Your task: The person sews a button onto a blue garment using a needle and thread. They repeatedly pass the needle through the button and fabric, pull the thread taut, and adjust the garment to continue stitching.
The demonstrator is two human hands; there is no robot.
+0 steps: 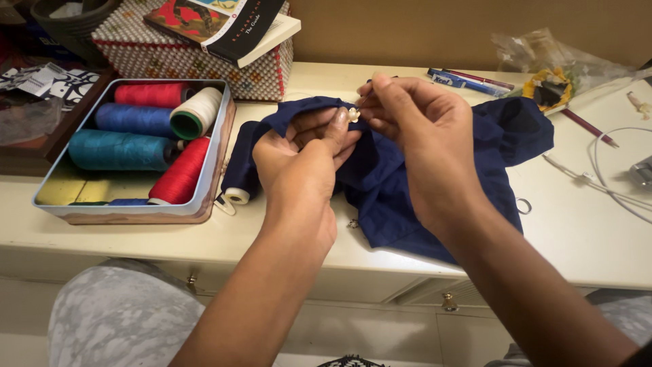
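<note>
A navy blue cloth (435,183) lies bunched on the cream desk (584,231). My left hand (309,153) grips a fold of it, thumb pressed beside a small pale bead or button (354,114) on the cloth. My right hand (414,119) pinches at that same spot from the right, fingertips closed; whatever thin thing it pinches is too small to make out.
An open tin (129,207) with red, blue, teal and cream thread spools stands at the left. A small white spool (237,196) lies by the tin. Behind are a beaded box (204,68) with a book, pens (468,81), a plastic bag, a white cable (604,183).
</note>
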